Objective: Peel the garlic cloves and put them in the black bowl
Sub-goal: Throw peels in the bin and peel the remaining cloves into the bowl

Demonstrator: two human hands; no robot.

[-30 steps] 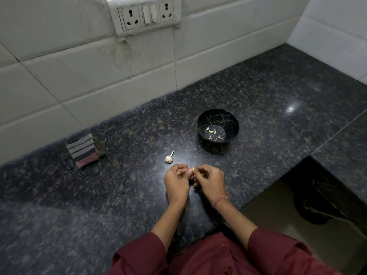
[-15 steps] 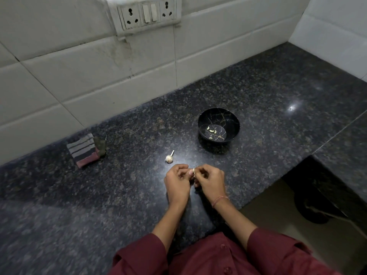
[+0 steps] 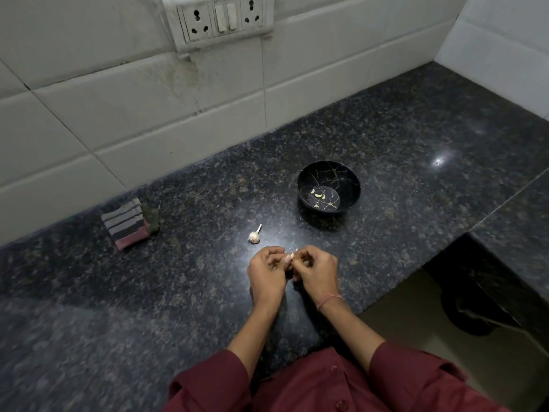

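From the head view we look down on a dark speckled granite surface (image 3: 118,307) that runs back to a wall of white glazed tiles (image 3: 148,114), where a white plate of sockets and switches (image 3: 222,19) sits at the top edge. Our two hands meet just above the surface near its front edge. The left hand (image 3: 267,272) and the right hand (image 3: 316,272) have their fingers curled inward and their fingertips touching. Between them they pinch a small pale garlic clove (image 3: 292,257). It shows only as a whitish sliver at the fingertips, so we cannot tell how much skin is on it. A thin pinkish thread band (image 3: 328,300) circles the right wrist, and maroon shirt sleeves (image 3: 208,388) cover both forearms lower in the frame. Just beyond the left hand, lying on the surface and apart from it, is a small garlic bulb remnant with a pale upright stem (image 3: 254,237). Further back and to the right stands the round black bowl with thin gold veining (image 3: 350,188), upright and well apart from the hands. A few pale peeled cloves (image 3: 318,195) lie on its bottom. Off to the left, near the wall, a folded striped cloth in grey, black and pink (image 3: 126,223) rests flat, with a dark lumpy scrap (image 3: 151,217) touching its right edge.
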